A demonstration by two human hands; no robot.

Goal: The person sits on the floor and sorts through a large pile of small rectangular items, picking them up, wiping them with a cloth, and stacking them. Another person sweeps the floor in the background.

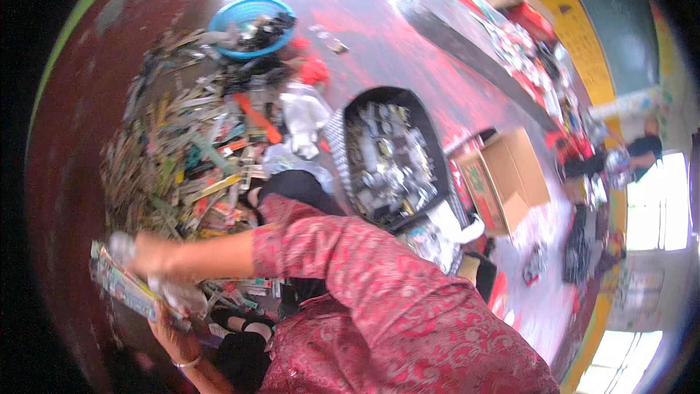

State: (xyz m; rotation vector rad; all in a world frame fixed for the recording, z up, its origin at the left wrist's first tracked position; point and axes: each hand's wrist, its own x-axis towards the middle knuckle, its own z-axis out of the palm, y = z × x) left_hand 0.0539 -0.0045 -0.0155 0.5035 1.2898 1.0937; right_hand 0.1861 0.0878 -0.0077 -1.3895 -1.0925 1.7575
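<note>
My left hand, with a bracelet at the wrist, grips the end of a long, flat printed packet at the lower left. Over that packet is my right hand, blurred by motion, with pale translucent plastic beside and below it. Whether the right fingers hold this plastic is too blurred to tell. A wide heap of thin strips and flat packs lies on the floor beyond both hands, and an orange strip rests on it.
A blue plastic basket holds dark and clear items. Near my right knee stands a black-lined container of shiny small packs, beside an open cardboard box. A cluttered ledge runs along the upper right; a person stands far right.
</note>
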